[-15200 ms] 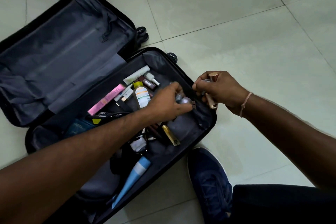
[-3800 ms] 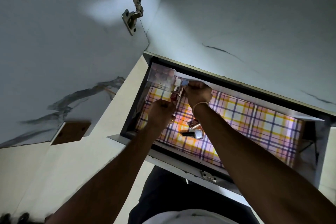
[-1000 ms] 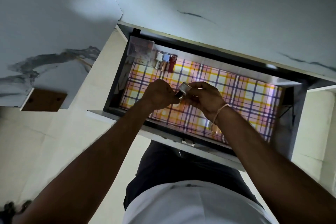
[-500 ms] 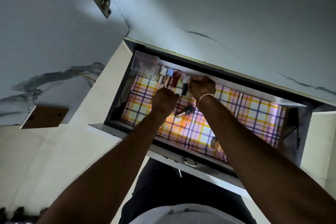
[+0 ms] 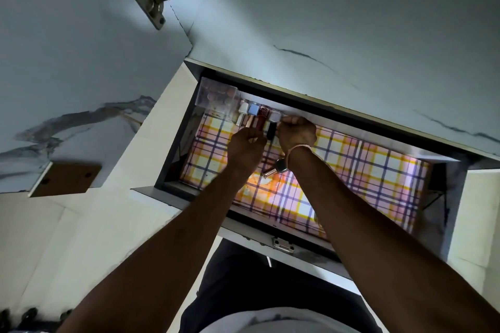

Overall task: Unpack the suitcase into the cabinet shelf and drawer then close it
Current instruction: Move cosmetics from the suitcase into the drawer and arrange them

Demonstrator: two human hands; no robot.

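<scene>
I see the open drawer (image 5: 173, 189) crowded only at its far-left corner, where a clear box (image 5: 216, 94) and a row of bottles (image 5: 257, 113) line the back wall; the plaid liner (image 5: 378, 170) lies open to the right, with one loose bottle (image 5: 276, 167) mid-drawer.

Both my arms reach forward and down, forearms bare and converging so my hands sit just beside each other near the far left corner of the drawer. My left hand (image 5: 244, 147) shows its back, fingers curled under. My right hand (image 5: 296, 133), a thin band at its wrist, has its fingers curled, pinching a small dark bottle.
</scene>
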